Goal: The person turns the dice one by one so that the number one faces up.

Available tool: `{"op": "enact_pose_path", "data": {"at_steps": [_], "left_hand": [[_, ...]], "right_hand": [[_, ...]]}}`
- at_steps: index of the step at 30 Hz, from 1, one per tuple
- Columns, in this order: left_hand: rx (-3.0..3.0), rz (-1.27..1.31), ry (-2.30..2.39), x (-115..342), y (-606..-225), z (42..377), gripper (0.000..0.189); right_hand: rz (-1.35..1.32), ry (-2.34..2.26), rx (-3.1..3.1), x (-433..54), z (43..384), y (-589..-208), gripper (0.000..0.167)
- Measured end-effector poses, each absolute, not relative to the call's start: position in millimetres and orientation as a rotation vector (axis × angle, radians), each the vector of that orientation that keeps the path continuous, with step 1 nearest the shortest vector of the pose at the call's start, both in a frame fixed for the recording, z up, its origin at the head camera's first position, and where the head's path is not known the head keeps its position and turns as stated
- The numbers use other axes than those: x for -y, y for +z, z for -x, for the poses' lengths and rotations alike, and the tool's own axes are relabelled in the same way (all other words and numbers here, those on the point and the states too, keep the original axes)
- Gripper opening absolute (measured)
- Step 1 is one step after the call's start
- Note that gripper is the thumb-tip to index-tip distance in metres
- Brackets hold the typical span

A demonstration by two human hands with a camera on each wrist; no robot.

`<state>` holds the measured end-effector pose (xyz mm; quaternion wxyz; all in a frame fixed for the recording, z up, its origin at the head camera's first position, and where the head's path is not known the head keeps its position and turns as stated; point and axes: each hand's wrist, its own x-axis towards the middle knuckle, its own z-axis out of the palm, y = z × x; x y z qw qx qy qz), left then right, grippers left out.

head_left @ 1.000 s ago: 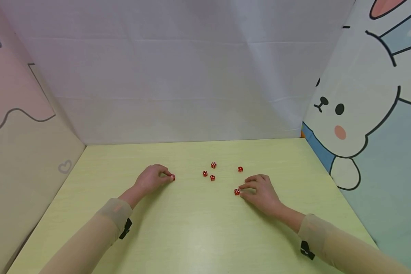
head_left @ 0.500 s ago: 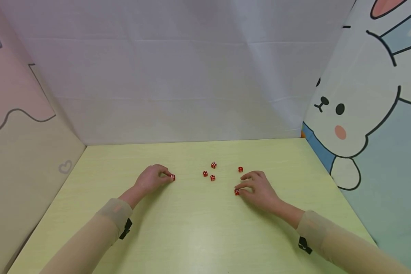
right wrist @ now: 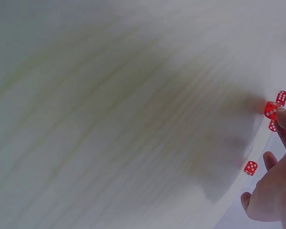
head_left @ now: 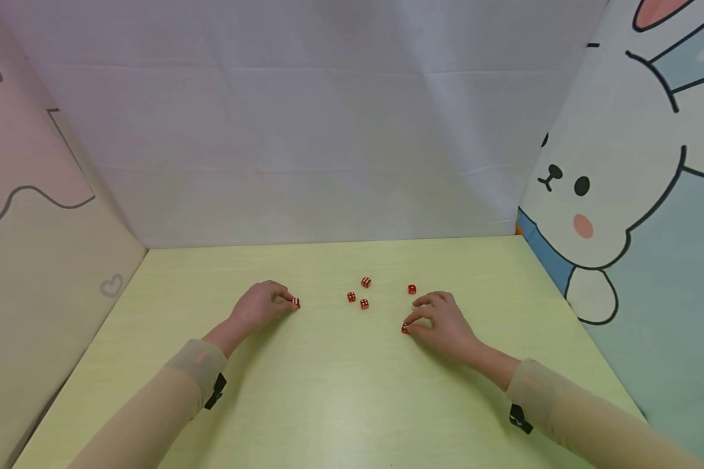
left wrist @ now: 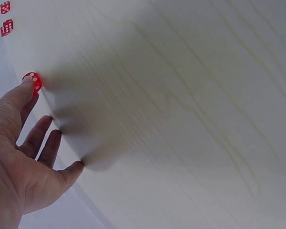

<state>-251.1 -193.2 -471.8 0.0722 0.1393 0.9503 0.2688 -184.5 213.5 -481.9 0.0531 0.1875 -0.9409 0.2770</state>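
On the left side of the table, my left hand [head_left: 261, 306] pinches a red die with white pips [head_left: 296, 303] between thumb and index finger. The left wrist view shows this pinched die [left wrist: 36, 83] at the thumb tip, the other fingertips resting on the tabletop. My right hand [head_left: 444, 329] holds another red die [head_left: 405, 329] between thumb and index finger, partly covered by the fingers. In the right wrist view that die [right wrist: 270, 110] shows at the thumb tip. Both held dice are at the table surface.
Between the hands lie three loose red dice: a rear die [head_left: 366, 282], a left die [head_left: 351, 297] and a front die [head_left: 364, 304]. One more die [head_left: 412, 289] lies behind my right fingers. A white back wall [head_left: 328, 163] and printed side panels enclose the pale table [head_left: 328, 391].
My right hand has shifted slightly left and closed its thumb and index finger on the die, which has turned a little. The left hand has not visibly moved.
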Motion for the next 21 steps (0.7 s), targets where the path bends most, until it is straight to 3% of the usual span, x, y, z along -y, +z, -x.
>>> {"op": "enact_pose_path", "data": {"at_steps": [21], "left_hand": [[-2.852, -0.418, 0.796, 193.7, -472.6, 251.5, 0.015]], "right_hand": [[-0.468, 0.849, 2.881, -210.5, 181.7, -483.9, 0.016]]}}
